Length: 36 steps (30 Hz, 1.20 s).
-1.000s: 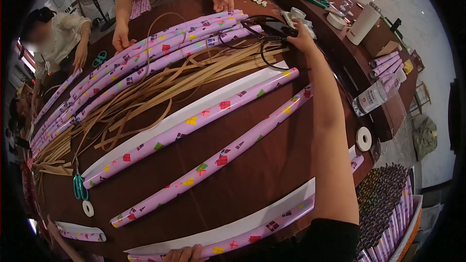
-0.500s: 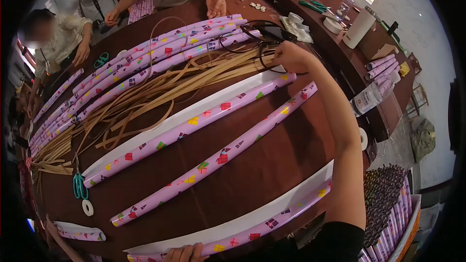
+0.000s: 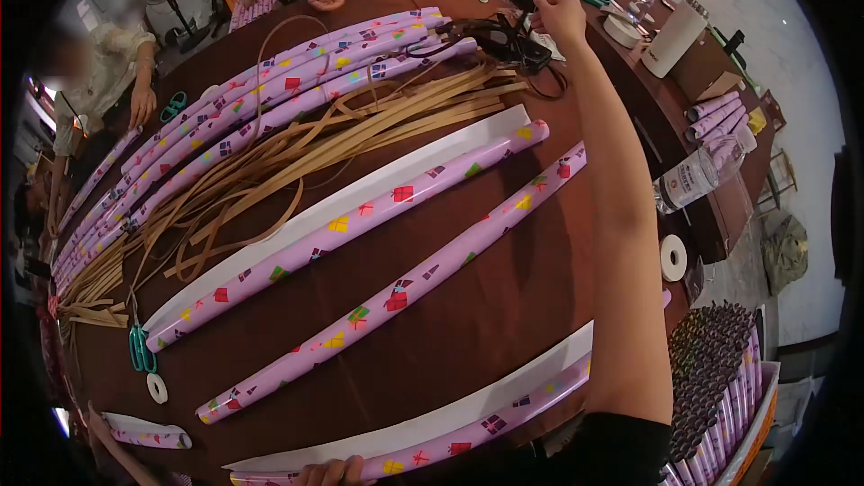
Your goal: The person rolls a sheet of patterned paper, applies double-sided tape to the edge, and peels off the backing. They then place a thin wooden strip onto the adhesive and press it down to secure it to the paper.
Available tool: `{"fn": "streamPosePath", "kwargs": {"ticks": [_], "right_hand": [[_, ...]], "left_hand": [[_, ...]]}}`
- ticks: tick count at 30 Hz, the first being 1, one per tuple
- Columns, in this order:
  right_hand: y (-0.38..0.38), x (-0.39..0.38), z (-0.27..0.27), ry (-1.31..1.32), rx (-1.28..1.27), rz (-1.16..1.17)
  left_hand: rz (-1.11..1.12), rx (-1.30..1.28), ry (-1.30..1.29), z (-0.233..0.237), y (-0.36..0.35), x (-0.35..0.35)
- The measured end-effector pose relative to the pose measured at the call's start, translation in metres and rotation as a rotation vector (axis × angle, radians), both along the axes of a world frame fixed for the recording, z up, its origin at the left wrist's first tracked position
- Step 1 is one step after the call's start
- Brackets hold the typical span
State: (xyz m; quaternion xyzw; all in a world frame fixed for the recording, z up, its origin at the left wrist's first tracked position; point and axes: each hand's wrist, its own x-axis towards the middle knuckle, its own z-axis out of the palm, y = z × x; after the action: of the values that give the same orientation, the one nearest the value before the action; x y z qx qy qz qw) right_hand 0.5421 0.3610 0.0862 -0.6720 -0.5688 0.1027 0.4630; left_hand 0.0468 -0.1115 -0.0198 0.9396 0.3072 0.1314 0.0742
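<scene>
My right hand (image 3: 560, 18) reaches to the far side of the table, fingers closed on a black cord (image 3: 525, 22). The cord belongs to a tangle of black cables with a small black box (image 3: 535, 52). At the bottom edge, my left hand (image 3: 330, 472) has its fingers curled over a pink gift-print roll of wrapping paper (image 3: 461, 447), whose white inner side (image 3: 432, 418) is partly unrolled. Two more rolls lie beyond it: a closed one (image 3: 396, 297) and one with a white flap open (image 3: 360, 218).
Brown paper strips (image 3: 297, 162) and several more rolls (image 3: 297, 81) cover the far side. Green-handled scissors (image 3: 142, 348) and a tape roll (image 3: 157, 388) lie left. A bottle (image 3: 686, 182), a white flask (image 3: 675, 36) and a crate of rolls (image 3: 765, 396) are right. Other people stand across.
My right hand has moved farther away, drawing the black cord and box toward the back right. My left hand stays on the near roll. The view has shifted slightly.
</scene>
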Motion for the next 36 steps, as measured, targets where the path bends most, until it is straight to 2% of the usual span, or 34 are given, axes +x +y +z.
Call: {"fn": "streamPosePath", "kwargs": {"ticks": [1, 2, 3, 5, 6, 7, 9, 10, 12, 13, 16, 19, 21, 22, 24, 25, 27, 29, 31, 36], "right_hand": [[0.014, 0.012, -0.014, -0.155, 0.125, -0.100], [-0.018, -0.016, -0.014, -0.747, 0.278, -0.450], [-0.029, -0.038, -0.004, -0.710, 0.426, -0.237], [-0.052, -0.107, -0.001, -0.246, 0.286, 0.487], [-0.070, -0.141, -0.007, -0.345, 0.185, 0.797], [-0.085, -0.165, -0.016, -0.657, 0.220, 0.923], [-0.101, -0.183, -0.042, -1.245, 0.179, 0.686], [-0.095, -0.186, -0.051, -1.208, 0.174, 0.679], [-0.105, -0.191, -0.032, -1.126, 0.125, 0.696], [-0.110, -0.193, -0.021, -0.939, 0.194, 0.760], [-0.122, -0.202, 0.007, -0.643, 0.257, 0.904], [-0.163, -0.219, 0.024, -0.720, 0.291, 0.940], [-0.173, -0.219, 0.007, -0.890, 0.204, 0.986], [-0.177, -0.218, -0.007, -1.049, 0.164, 0.924], [-0.176, -0.218, -0.024, -1.135, 0.347, 1.008], [-0.178, -0.216, -0.025, -1.111, 0.532, 0.991], [-0.196, -0.235, -0.003, -0.871, 0.779, 0.741], [-0.199, -0.239, 0.010, -0.871, 0.881, 0.540], [-0.197, -0.242, 0.004, -0.840, 0.721, 0.514], [-0.192, -0.264, 0.001, -0.745, 0.827, 0.609]], "left_hand": [[-0.002, 0.002, 0.002, 0.000, 0.001, 0.001], [0.050, 0.033, -0.008, 0.008, -0.012, -0.004], [0.062, 0.041, -0.007, 0.013, -0.017, -0.004], [0.096, 0.061, 0.000, 0.022, -0.030, -0.007], [0.117, 0.071, 0.004, 0.026, -0.037, -0.008], [0.137, 0.077, 0.009, 0.030, -0.046, -0.010], [0.170, 0.087, 0.033, 0.042, -0.065, -0.020], [0.187, 0.096, 0.046, 0.052, -0.077, -0.021], [0.208, 0.145, 0.059, 0.051, -0.077, -0.021], [0.207, 0.178, 0.048, 0.052, -0.077, -0.020], [0.225, 0.208, 0.025, 0.045, -0.079, -0.021], [0.185, 0.242, -0.034, 0.047, -0.078, -0.022], [0.201, 0.247, -0.028, 0.045, -0.078, -0.022], [0.190, 0.253, -0.028, 0.044, -0.079, -0.022], [0.189, 0.266, -0.026, 0.045, -0.081, -0.023], [0.177, 0.274, -0.020, 0.045, -0.080, -0.023], [0.165, 0.269, -0.033, 0.045, -0.079, -0.023], [0.140, 0.267, -0.047, 0.046, -0.079, -0.021], [0.184, 0.252, -0.049, 0.045, -0.079, -0.021], [0.187, 0.263, -0.041, 0.044, -0.080, -0.020]]}}
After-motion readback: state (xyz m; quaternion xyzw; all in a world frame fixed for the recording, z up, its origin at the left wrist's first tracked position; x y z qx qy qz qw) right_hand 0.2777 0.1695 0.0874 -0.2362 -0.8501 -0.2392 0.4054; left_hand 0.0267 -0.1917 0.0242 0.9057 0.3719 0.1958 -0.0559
